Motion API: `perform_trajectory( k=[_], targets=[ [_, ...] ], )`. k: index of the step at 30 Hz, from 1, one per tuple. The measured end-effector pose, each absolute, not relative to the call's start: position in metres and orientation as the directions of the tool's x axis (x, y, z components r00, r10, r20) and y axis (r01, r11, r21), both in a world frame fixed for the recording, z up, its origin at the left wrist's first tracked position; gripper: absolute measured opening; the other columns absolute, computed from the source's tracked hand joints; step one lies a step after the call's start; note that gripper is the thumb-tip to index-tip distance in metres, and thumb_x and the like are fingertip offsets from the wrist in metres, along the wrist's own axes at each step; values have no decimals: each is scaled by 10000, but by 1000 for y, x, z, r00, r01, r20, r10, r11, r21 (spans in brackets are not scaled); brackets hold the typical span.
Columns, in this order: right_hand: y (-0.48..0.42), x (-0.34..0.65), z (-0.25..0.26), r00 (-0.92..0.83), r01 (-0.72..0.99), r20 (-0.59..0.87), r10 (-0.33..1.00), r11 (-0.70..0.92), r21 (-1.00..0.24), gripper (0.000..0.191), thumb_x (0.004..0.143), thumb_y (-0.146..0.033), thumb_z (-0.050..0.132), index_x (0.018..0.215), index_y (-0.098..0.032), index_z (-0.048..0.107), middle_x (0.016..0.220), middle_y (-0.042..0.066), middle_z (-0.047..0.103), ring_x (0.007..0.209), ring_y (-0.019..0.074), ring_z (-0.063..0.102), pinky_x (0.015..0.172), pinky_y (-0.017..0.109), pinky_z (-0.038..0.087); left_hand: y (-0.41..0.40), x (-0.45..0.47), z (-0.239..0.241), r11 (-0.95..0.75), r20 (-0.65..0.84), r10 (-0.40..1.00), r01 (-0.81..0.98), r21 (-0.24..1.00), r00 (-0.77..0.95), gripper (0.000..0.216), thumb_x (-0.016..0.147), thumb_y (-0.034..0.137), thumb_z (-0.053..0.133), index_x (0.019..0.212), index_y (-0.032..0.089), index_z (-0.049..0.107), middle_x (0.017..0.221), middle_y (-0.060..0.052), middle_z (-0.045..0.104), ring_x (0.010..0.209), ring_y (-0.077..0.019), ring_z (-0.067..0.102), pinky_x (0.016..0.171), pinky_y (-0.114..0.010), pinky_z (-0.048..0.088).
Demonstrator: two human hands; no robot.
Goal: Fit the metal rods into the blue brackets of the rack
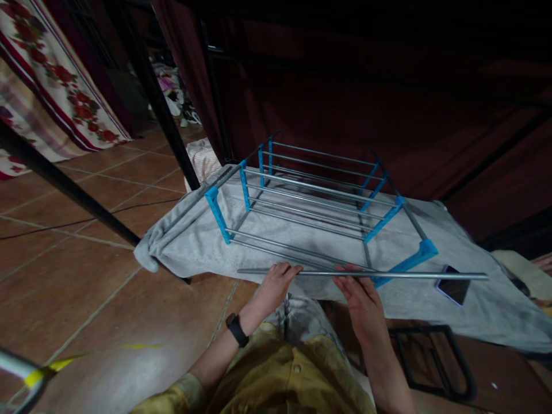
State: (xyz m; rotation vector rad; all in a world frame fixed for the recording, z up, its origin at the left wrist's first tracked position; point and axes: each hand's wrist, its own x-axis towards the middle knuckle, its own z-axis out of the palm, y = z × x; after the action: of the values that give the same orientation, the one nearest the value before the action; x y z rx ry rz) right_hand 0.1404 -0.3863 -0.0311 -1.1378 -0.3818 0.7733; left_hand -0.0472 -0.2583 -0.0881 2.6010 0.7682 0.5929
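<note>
A long silver metal rod [401,275] lies level in front of my body, across both hands. My left hand [276,284], with a black band at the wrist, is closed around it near its thinner left end. My right hand [360,290] holds it further right; its fingertips show just above the rod, and part of its grip is hidden. Just beyond the hands stands a rack of thin metal bars [310,187] joined by blue plastic brackets [218,215]. Its front bars run close behind the rod.
The rack rests on a grey cloth-covered surface [414,305], with a phone [452,284] at the right. A black metal frame [435,362] lies lower right. Dark posts [150,86] stand left; a thin cable [86,221] crosses the tiled floor. A dark red curtain [323,103] hangs behind.
</note>
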Motion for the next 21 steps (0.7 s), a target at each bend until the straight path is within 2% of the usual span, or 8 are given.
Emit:
perform_trajectory(
  k=[8, 14, 21],
  targets=[
    [-390, 160, -49, 766, -404, -165, 621, 266, -875, 254, 696, -342, 836, 905, -251, 722, 936, 3, 760, 973, 172, 710, 972, 413, 569, -242, -60, -88, -778, 299, 607, 475, 411, 736, 413, 946, 59, 458, 1278, 226, 637, 1086, -93, 670, 1003, -233, 602, 876, -381, 434],
    [-398, 179, -61, 806, -456, -222, 548, 339, -823, 267, 644, -302, 884, 818, -240, 690, 895, -49, 743, 947, 135, 711, 917, 339, 586, -227, -76, -97, -716, 326, 695, 576, 393, 641, 258, 962, 134, 510, 1180, 198, 631, 1040, -90, 686, 991, -254, 620, 875, -400, 444],
    [-400, 190, -69, 821, -478, -284, 495, 325, -816, 315, 621, -295, 898, 696, -223, 601, 754, -61, 724, 760, 105, 689, 851, 322, 596, -218, -89, -98, -732, 383, 676, 512, 450, 630, 75, 985, 231, 535, 996, 205, 604, 939, -59, 668, 930, -234, 619, 865, -380, 443]
  ],
)
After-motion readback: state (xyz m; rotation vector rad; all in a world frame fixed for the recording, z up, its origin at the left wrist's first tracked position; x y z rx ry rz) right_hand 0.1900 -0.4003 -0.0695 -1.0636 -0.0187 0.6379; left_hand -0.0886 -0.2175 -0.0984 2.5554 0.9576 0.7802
